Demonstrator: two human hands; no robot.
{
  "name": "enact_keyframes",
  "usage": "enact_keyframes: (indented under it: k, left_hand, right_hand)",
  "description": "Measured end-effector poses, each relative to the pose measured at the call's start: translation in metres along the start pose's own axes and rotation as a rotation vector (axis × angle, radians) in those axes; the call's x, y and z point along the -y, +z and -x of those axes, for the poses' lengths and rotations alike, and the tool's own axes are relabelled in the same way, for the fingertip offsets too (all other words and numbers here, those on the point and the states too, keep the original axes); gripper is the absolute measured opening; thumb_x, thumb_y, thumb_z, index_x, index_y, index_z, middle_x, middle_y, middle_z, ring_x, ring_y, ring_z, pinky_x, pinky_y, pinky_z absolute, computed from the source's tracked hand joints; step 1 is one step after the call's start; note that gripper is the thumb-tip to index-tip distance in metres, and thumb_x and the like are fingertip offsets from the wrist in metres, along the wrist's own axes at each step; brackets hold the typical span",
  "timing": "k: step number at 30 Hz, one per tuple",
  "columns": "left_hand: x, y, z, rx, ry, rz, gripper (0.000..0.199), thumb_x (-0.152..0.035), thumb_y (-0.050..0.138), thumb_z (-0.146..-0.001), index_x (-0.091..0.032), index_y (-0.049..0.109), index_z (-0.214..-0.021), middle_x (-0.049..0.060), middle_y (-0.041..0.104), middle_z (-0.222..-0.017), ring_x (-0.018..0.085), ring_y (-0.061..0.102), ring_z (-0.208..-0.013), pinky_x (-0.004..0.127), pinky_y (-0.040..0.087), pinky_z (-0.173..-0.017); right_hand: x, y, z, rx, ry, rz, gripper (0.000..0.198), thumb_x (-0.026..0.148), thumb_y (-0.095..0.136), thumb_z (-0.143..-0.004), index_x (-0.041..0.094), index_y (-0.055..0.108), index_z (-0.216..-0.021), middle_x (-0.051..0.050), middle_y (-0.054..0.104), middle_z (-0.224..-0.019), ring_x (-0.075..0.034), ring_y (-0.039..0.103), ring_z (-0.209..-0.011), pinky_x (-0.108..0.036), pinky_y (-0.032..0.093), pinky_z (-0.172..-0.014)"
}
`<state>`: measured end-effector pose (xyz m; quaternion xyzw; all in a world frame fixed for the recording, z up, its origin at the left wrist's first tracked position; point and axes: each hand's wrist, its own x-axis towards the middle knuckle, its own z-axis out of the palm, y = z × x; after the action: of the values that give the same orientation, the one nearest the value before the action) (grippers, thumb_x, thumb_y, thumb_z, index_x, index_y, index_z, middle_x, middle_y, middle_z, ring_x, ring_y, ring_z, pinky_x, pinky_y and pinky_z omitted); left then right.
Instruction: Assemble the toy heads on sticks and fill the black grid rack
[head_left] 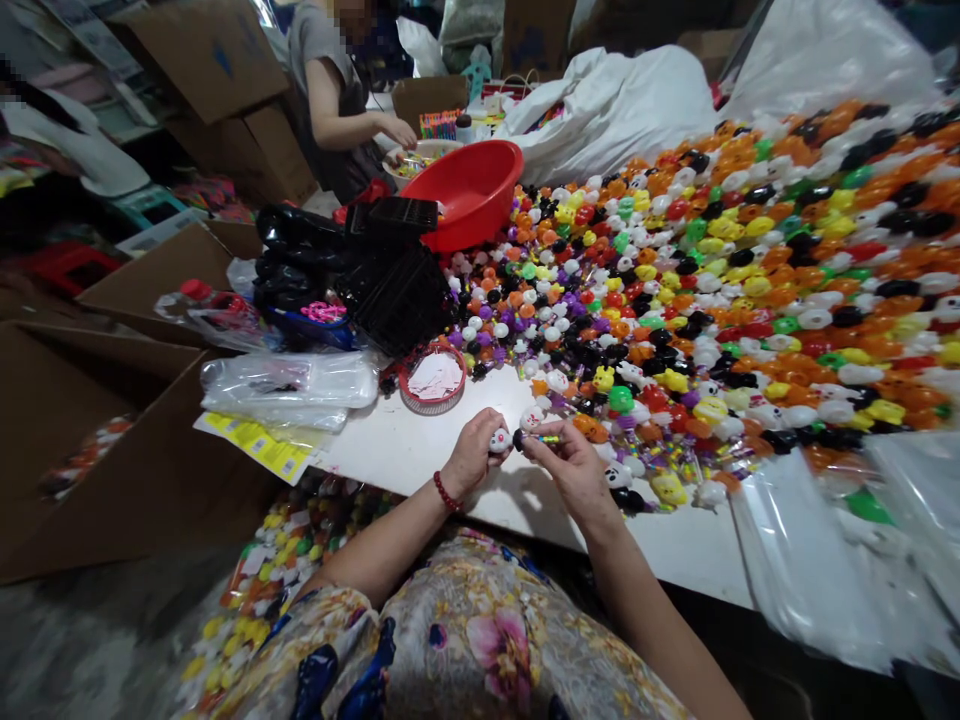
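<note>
We hold a small white toy head (499, 440) in our left grip (474, 452) above the white surface (375, 435), while our right grip (571, 464) pinches a black-ended, colourful piece (518, 440) just beside it. Beyond sits a red basket (431, 406) of pale slips (435, 375); to the right, we see heaped toys (675, 290).

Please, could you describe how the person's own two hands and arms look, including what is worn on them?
The left hand and right hand wear no gloves. A dark red bracelet of round beads circles the left wrist; no band shows on the right. The forearms are uncovered. The floral garment is greyish-beige with pink, yellow and blue.
</note>
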<state>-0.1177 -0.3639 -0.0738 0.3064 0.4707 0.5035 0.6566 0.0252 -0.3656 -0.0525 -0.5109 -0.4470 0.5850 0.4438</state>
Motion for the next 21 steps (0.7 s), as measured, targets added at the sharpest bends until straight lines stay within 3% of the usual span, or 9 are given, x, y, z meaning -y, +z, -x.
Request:
enact_keyframes:
  k: [8, 13, 15, 17, 19, 21]
  left_hand:
    - [0.015, -0.002, 0.001, -0.097, 0.006, -0.166, 0.042, -0.058, 0.055, -0.083, -0.021, 0.043, -0.066, -0.007, 0.04, -0.052, 0.007, 0.035, -0.041, 0.021, 0.026, -0.038]
    - [0.024, -0.001, -0.002, -0.004, 0.059, -0.276, 0.047, -0.065, 0.052, -0.085, -0.02, 0.048, -0.072, -0.004, 0.046, -0.059, 0.01, 0.042, -0.051, 0.022, 0.035, -0.047]
    - [0.024, 0.001, -0.007, 0.03, 0.044, -0.236, 0.047, -0.065, 0.04, -0.09, -0.02, 0.05, -0.081, -0.001, 0.053, -0.067, 0.011, 0.047, -0.054, 0.024, 0.039, -0.05]
    - [0.02, 0.0, -0.016, -0.029, 0.1, -0.313, 0.041, -0.057, 0.034, -0.096, -0.02, 0.05, -0.085, 0.002, 0.058, -0.074, 0.013, 0.051, -0.058, 0.026, 0.042, -0.055]
    - [0.009, -0.003, -0.03, -0.136, 0.253, -0.571, 0.025, -0.042, 0.043, -0.096, -0.021, 0.051, -0.085, 0.004, 0.06, -0.081, 0.016, 0.054, -0.069, 0.03, 0.046, -0.065]
    - [-0.005, -0.006, -0.048, -0.235, 0.417, -0.918, 0.006, -0.025, 0.054, -0.09, -0.02, 0.055, -0.086, 0.007, 0.062, -0.092, 0.022, 0.056, -0.089, 0.036, 0.047, -0.081]
  right_hand:
    - [-0.022, 0.005, 0.009, 0.01, 0.009, 0.056, 0.045, 0.06, 0.082, -0.06, 0.02, 0.066, -0.075, -0.001, 0.068, -0.071, -0.016, 0.062, -0.063, -0.029, 0.052, -0.061]
    - [-0.033, -0.009, 0.006, 0.019, 0.017, 0.137, 0.048, 0.066, 0.076, -0.063, 0.02, 0.067, -0.077, -0.003, 0.068, -0.071, -0.02, 0.064, -0.066, -0.034, 0.054, -0.063]
    - [-0.026, -0.029, -0.002, -0.078, -0.074, 0.178, 0.047, 0.066, 0.07, -0.071, 0.021, 0.068, -0.085, -0.005, 0.07, -0.078, -0.022, 0.065, -0.072, -0.038, 0.055, -0.069]
    - [-0.012, -0.054, -0.012, -0.269, -0.251, 0.284, 0.042, 0.06, 0.062, -0.082, 0.021, 0.067, -0.096, -0.008, 0.069, -0.092, -0.025, 0.065, -0.087, -0.043, 0.054, -0.079]
    - [0.004, -0.077, -0.022, -0.478, -0.463, 0.515, 0.037, 0.053, 0.06, -0.086, 0.02, 0.067, -0.103, -0.014, 0.064, -0.112, -0.03, 0.058, -0.109, -0.051, 0.049, -0.093]
    - [0.015, -0.089, -0.03, -0.577, -0.629, 0.744, 0.035, 0.047, 0.061, -0.086, 0.019, 0.067, -0.106, -0.018, 0.058, -0.123, -0.034, 0.05, -0.122, -0.057, 0.04, -0.102]
